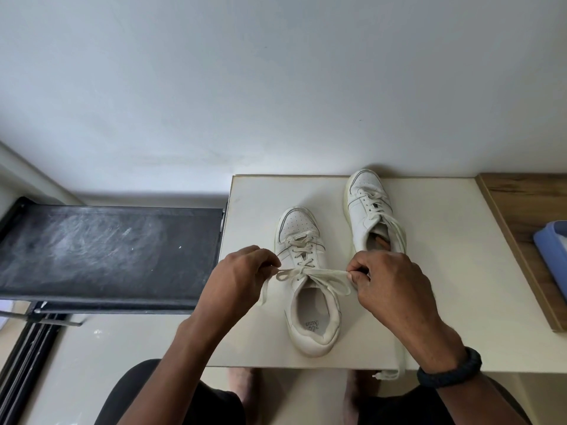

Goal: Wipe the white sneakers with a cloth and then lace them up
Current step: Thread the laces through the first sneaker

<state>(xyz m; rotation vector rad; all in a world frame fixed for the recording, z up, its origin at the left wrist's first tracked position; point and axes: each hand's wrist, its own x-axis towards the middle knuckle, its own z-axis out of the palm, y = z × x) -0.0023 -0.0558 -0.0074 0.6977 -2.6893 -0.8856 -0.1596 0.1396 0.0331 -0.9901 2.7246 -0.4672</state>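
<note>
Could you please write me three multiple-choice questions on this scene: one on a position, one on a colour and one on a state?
1. Where does the second sneaker stand, relative to the sneaker being laced?
A. On the floor
B. Further back on the table, to the right
C. On top of it

2. What colour is the band on the right wrist?
A. Red
B. White
C. Black

3. What are the left hand and right hand doing?
A. Each pinches the lace
B. Wiping with a cloth
C. Lying flat on the table

Answers:
1 B: its toe is at the table's far edge by the wall, right of the other.
2 C: the band shows black.
3 A: the lace runs taut between the pinching fingertips.
</note>
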